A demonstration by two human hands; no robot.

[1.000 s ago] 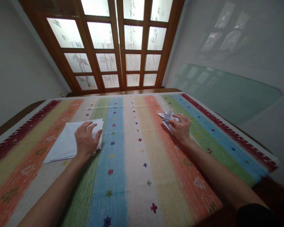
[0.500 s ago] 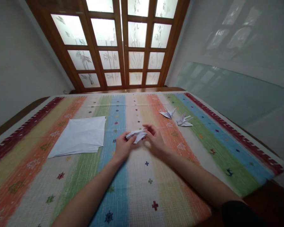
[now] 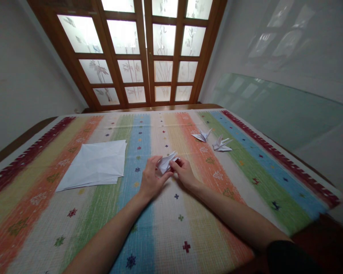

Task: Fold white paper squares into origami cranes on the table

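Both hands meet over the middle of a striped tablecloth (image 3: 160,228). My left hand (image 3: 151,179) and my right hand (image 3: 184,174) pinch a partly folded piece of white paper (image 3: 165,163) between their fingertips, just above the cloth. A stack of flat white paper sheets (image 3: 95,163) lies to the left of my left hand. Two finished white paper cranes (image 3: 201,136) (image 3: 221,144) sit on the cloth beyond my right hand, to the right.
The table's far edge meets a wooden door with frosted glass panes (image 3: 143,53). A white wall with a greenish glass panel (image 3: 274,110) runs along the right side. Dark red borders (image 3: 288,163) mark the cloth's left and right edges.
A second ago my left hand lay on the paper stack and my right hand rested at the cranes. Both have come to the middle, and the folded paper now stands more upright between them.
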